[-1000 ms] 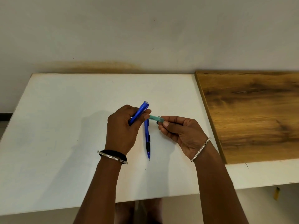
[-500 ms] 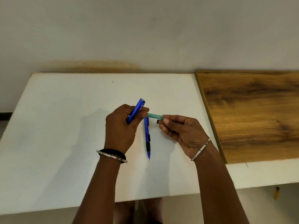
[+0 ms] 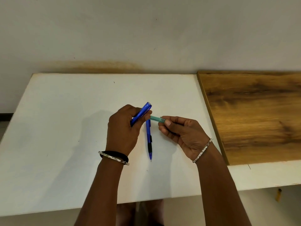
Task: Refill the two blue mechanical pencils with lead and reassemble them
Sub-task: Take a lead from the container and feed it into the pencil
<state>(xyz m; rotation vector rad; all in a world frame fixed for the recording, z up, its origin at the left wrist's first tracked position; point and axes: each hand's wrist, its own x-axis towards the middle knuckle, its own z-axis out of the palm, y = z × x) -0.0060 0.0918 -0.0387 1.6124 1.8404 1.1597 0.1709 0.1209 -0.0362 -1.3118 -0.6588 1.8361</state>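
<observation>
Fingers of the left hand (image 3: 121, 128) clamp one blue pencil (image 3: 141, 114), raised slightly since a second ago; the right hand (image 3: 180, 131) pinches a green lead tube (image 3: 156, 119), its end again touching the left thumb. The second pencil (image 3: 149, 139) lies on the white table (image 3: 57, 128). Refilling appears imminent.

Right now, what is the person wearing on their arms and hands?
Both forearms are bare, with no sleeves or gloves in view. The left hand has a thin silver bangle with small stones at its wrist, next to a black band. The right hand has one similar silver bangle. I see no rings.
</observation>
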